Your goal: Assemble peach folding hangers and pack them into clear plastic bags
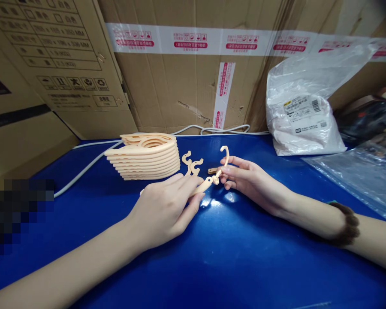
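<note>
My left hand (173,206) is closed around a cream plastic hanger arm (206,185), most of it hidden under the fingers. Between thumb and fingers, my right hand (249,180) pinches a cream hanger hook (225,156), its curved end pointing up. The hook's lower end meets the tip of the hanger arm; whether they are joined I cannot tell. A tan piece with a hole (212,171) shows just behind the right fingertips. Beyond my left hand lie loose cream hooked pieces (197,165). Left of them stands a neat stack of cream hanger parts (144,161).
The blue tabletop (218,266) is glossy. Cardboard boxes (180,81) wall off the back and left. A white cable (90,165) runs along the rear edge. At the right are a white plastic bag with a label (304,120) and a clear plastic bag (360,171).
</note>
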`<control>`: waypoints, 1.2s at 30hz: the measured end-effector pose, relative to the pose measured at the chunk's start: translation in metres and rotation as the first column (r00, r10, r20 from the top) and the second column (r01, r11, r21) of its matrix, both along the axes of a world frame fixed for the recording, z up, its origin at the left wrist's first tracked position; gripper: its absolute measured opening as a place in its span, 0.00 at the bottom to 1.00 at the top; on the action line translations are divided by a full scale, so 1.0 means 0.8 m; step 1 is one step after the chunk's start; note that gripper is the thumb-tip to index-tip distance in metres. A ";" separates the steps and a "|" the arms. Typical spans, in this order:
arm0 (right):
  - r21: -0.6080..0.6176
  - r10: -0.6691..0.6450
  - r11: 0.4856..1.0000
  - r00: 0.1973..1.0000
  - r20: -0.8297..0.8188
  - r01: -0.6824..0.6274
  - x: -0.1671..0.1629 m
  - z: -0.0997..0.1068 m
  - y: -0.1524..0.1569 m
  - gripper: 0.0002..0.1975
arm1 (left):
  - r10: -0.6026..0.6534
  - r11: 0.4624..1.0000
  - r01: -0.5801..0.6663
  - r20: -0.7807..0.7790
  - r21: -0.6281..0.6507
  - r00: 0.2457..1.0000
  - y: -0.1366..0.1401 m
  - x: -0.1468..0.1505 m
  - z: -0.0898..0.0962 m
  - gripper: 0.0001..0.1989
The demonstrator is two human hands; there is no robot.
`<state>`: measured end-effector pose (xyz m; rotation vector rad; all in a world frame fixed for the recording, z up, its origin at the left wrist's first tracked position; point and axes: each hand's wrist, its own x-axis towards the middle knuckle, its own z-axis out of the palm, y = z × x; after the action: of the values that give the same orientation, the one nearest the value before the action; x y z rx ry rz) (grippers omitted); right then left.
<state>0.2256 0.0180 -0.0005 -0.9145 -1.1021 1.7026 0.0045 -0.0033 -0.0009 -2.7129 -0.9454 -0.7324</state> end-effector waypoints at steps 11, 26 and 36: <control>0.020 0.028 0.999 1.000 0.004 -0.028 0.001 -0.005 0.001 0.11 | -0.036 0.966 0.053 -0.072 0.252 0.997 0.002 0.004 -0.002 0.16; 0.016 0.021 1.000 1.000 0.001 -0.021 0.000 -0.003 -0.002 0.20 | -0.034 0.994 0.037 -0.035 0.100 0.999 0.001 0.003 -0.004 0.12; 0.006 0.018 1.000 1.000 -0.004 -0.018 -0.001 0.000 -0.002 0.19 | -0.003 0.998 0.003 -0.010 -0.062 1.000 0.001 0.000 -0.004 0.11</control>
<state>0.2248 0.0162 -0.0003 -0.8996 -1.1148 1.7142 0.0047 -0.0027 -0.0038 -2.7691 -0.9777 -0.7002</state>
